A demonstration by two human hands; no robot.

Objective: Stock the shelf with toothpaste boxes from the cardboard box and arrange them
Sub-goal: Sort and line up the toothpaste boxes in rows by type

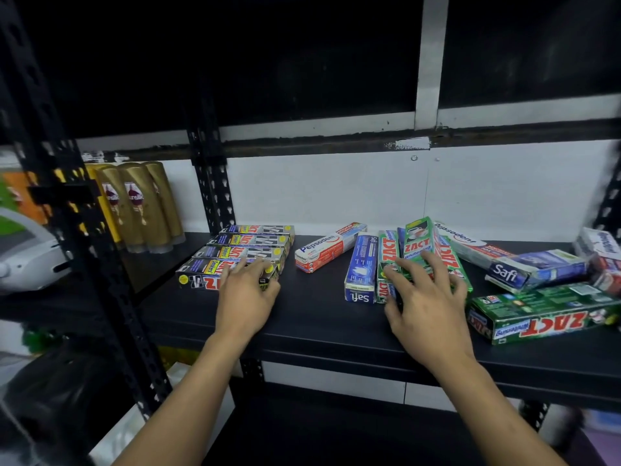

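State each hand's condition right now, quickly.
Left hand: open, fingers resting on the black cardboard Zact toothpaste box.
Right hand: open, fingers spread on green cardboard Zact toothpaste boxes.

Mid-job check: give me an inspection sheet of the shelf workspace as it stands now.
Surface: black shelf board, bare at the front.
Job's things: four black Zact boxes in a neat row, left; green Zact boxes, Safi box and Pepsodent box loose mid-shelf; jumbled pile right.
Clutter: nothing seen.
Grips: left hand rests on the black row; right hand spread on the green boxes.
Cables: nothing seen.
Surroundings: gold shampoo bottles in next bay; white wall behind.
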